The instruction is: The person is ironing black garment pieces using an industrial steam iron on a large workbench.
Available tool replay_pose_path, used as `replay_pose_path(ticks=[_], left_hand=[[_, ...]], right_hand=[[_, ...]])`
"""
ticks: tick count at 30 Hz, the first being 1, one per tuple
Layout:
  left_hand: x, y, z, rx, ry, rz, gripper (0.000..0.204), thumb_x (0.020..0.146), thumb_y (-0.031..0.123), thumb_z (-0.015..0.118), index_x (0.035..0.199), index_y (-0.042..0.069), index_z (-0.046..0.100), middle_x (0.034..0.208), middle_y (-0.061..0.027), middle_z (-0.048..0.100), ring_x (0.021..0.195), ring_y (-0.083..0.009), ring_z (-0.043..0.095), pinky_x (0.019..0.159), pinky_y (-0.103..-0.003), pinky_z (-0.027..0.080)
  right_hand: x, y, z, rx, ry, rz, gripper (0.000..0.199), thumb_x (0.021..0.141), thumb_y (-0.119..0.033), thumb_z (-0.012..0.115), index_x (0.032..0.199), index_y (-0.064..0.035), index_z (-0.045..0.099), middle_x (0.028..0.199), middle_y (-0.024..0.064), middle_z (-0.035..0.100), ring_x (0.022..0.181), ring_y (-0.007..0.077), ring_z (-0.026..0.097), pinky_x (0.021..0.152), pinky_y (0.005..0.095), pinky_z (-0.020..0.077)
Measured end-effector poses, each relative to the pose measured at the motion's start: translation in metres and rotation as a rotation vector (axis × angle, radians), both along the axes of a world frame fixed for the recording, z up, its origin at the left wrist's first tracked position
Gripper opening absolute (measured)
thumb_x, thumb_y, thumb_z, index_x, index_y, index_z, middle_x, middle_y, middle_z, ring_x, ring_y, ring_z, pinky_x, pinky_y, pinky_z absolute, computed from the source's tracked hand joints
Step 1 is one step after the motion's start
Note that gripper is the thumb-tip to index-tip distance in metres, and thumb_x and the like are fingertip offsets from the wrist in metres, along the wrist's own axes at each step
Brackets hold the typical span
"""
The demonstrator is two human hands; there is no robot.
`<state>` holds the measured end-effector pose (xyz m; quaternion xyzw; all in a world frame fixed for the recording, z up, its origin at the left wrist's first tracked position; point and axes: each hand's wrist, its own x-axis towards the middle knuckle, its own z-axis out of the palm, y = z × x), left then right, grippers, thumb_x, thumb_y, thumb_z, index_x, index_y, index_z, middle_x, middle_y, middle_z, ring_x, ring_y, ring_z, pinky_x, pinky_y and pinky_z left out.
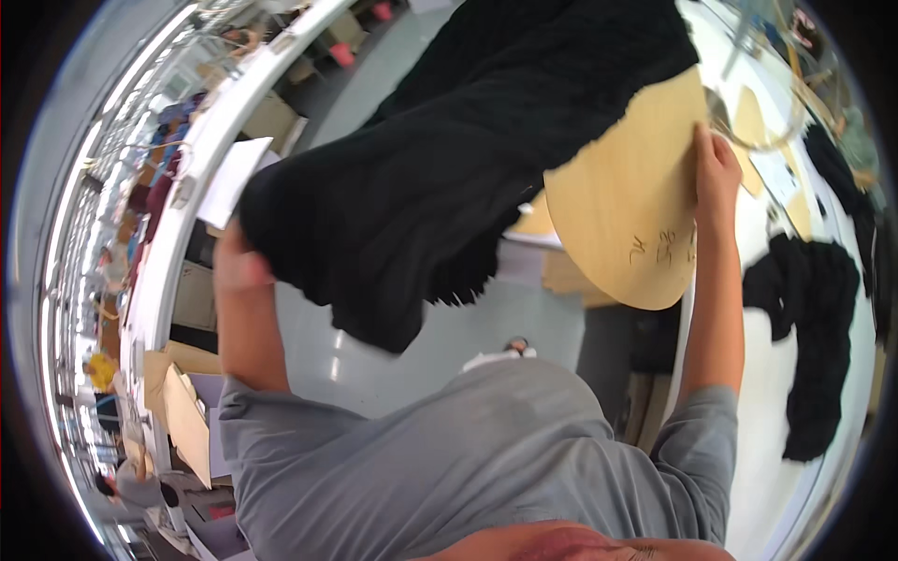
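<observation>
A black knit garment (421, 159) stretches across the upper middle, partly over a flat tan board (636, 187) with a rounded end and handwritten marks. My left hand (241, 262) grips the garment at its left end; the fingers are partly hidden by the cloth and slightly blurred. At the board's right edge, my right hand (716, 173) is closed on it, thumb along the edge. The board's upper part lies under the black fabric, so how far it reaches inside is hidden. A loose lower corner of the garment hangs down between my arms.
On the white table (748, 365) to the right lies another black garment (814, 327), with more tan boards (748, 117) farther back. A long white bench (201, 159) runs along the left. Tan panels (187, 421) stand at lower left. Other people are at the far left.
</observation>
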<state>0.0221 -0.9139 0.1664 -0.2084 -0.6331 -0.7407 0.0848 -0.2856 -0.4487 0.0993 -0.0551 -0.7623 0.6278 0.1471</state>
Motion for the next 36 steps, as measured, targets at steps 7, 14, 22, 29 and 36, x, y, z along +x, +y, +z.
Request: replay_pose_path(ticks=[7,14,22,29,36], left_hand=[[-0.078,-0.08,-0.146,0.005,-0.742,0.094,0.058,0.096,0.026,0.073,0.14,-0.006,0.054,0.131,-0.017,0.065,0.114,-0.0279,0.066,0.095,-0.038,0.054],[0.007,-0.057,-0.462,-1.485,-0.721,0.392,0.068,0.097,0.038,0.065,0.146,-0.005,0.046,0.132,-0.026,0.062,0.121,-0.0371,0.061,0.104,-0.043,0.048],[-0.221,0.159,-0.519,-1.503,-0.544,-0.347,0.045,0.095,0.037,0.064,0.123,0.003,0.062,0.112,-0.0156,0.07,0.101,-0.0301,0.067,0.09,-0.04,0.052],[-0.361,0.444,-0.425,-1.329,-0.172,-0.238,0.037,0.094,0.033,0.066,0.119,0.005,0.067,0.1,-0.0115,0.072,0.09,-0.0262,0.068,0.08,-0.036,0.054],[-0.432,0.833,-0.349,-1.274,0.935,-0.143,0.067,0.085,0.014,0.075,0.146,0.012,0.048,0.159,-0.0133,0.041,0.147,-0.033,0.039,0.114,-0.041,0.038]], right_hand=[[-0.167,-0.107,-0.13,0.499,-0.112,0.265,0.046,0.094,-0.036,0.06,0.104,0.0071,0.071,0.095,0.0227,0.072,0.084,0.0359,0.067,0.081,0.0431,0.0543],[0.057,0.093,-0.235,0.557,-0.73,0.076,0.059,0.09,-0.057,0.059,0.104,-0.001,0.072,0.098,0.013,0.073,0.091,0.0291,0.066,0.085,0.0384,0.0533],[0.412,0.316,-0.208,0.404,-0.812,-1.042,0.049,0.097,-0.05,0.062,0.092,-0.0008,0.062,0.075,0.0072,0.062,0.069,0.0186,0.055,0.067,0.032,0.0482],[0.517,0.369,-0.297,0.093,-0.669,-1.446,0.052,0.106,-0.047,0.053,0.088,0.0015,0.06,0.076,0.007,0.059,0.07,0.017,0.051,0.069,0.0317,0.0463],[0.575,0.409,-0.323,-0.134,-0.86,-1.466,0.049,0.107,-0.043,0.051,0.099,0.0032,0.063,0.085,0.0096,0.065,0.076,0.0186,0.058,0.073,0.0313,0.0488]])
